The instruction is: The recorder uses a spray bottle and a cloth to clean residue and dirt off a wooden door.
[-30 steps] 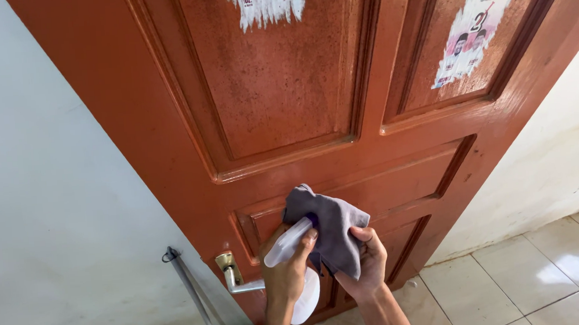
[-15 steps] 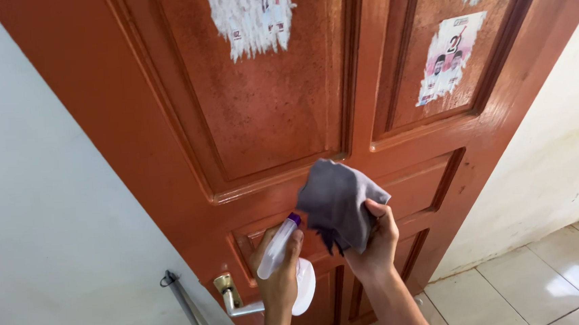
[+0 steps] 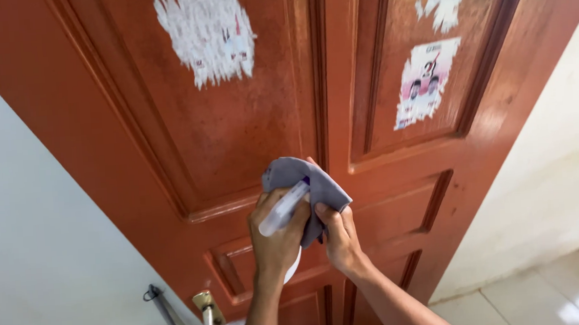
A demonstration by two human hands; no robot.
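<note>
Head view: both hands came together mid-frame. Left hand (image 3: 277, 234) grips the spray bottle (image 3: 284, 207); right hand (image 3: 339, 237) pinches the grey cloth (image 3: 304, 178) against the red door (image 3: 131, 126).

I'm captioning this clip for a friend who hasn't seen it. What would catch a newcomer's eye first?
The big red-brown panelled door fills the view, with torn white sticker remnants on its upper left panel and a tattered poster on the upper right. At centre, the left hand holds a clear spray bottle against a grey cloth gripped by the right hand. A brass handle sits low left.
</note>
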